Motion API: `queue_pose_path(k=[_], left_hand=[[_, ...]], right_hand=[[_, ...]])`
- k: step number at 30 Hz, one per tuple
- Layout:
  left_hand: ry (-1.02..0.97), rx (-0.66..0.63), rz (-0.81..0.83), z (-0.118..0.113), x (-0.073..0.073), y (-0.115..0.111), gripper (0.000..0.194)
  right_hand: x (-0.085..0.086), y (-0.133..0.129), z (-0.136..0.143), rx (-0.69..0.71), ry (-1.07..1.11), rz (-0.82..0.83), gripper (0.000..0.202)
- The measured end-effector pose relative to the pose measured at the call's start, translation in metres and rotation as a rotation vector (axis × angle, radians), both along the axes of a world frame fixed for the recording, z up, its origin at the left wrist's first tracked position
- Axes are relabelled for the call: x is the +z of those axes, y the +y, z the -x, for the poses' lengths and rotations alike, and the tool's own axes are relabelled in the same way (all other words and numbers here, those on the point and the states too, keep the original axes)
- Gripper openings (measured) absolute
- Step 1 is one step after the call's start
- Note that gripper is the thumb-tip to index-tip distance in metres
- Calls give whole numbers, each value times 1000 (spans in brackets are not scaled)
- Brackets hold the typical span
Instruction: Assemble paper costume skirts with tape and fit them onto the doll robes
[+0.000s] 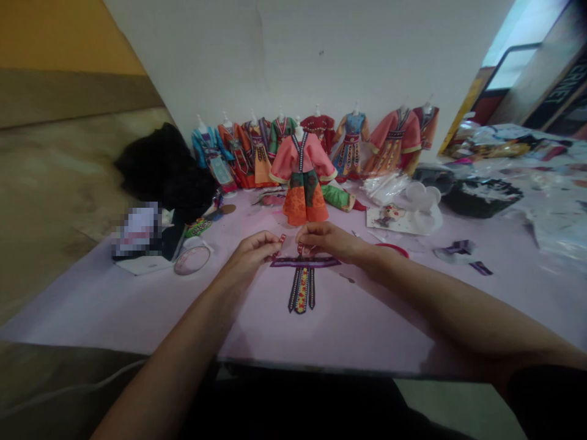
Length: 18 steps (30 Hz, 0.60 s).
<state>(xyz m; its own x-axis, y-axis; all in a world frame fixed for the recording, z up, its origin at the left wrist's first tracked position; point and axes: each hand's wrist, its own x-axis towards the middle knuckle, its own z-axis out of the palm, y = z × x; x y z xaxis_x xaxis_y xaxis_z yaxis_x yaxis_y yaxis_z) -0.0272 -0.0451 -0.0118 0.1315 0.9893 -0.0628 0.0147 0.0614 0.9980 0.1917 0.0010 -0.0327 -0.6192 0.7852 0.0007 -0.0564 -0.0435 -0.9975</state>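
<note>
Between thumb and fingers, my left hand (261,249) pinches one end of a small red patterned strip (282,238). My right hand (321,239) is closed on another red patterned piece (300,248), just to the right; whether the two are one strip I cannot tell. Right below both hands, a purple and black band (321,262) lies crosswise on the table. Three decorated strips hang down from its middle, a yellow and red one (301,290) between two dark ones. Behind my hands stands a small dress form in a pink top and orange skirt (306,205).
Several dressed forms (352,143) line the wall. A tape roll (192,260) and a white box (142,264) lie left. Rightward are a red ring (395,249), a printed card (398,221), purple ribbon (458,247) and a dark bowl (481,205). The table's front edge (321,368) is near me.
</note>
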Motion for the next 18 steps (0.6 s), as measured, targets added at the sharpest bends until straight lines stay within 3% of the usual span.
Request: queue_pose_path(k=[4,7,11,18], left_hand=[[-1,33,-22,12,16,-3,21],[-7,-105,43,11,20,-11,19],[-15,-288,162,4,13,-26,22],[12,-278,126,16,-1,-52,24]], right_hand=[[4,-7,5,35,-21,-101,25],[6,-15,10,21,-33,-147,27],[7,-27,16,-10,-25,-114,33],[-2,-44,34,55,-10,-131,39]])
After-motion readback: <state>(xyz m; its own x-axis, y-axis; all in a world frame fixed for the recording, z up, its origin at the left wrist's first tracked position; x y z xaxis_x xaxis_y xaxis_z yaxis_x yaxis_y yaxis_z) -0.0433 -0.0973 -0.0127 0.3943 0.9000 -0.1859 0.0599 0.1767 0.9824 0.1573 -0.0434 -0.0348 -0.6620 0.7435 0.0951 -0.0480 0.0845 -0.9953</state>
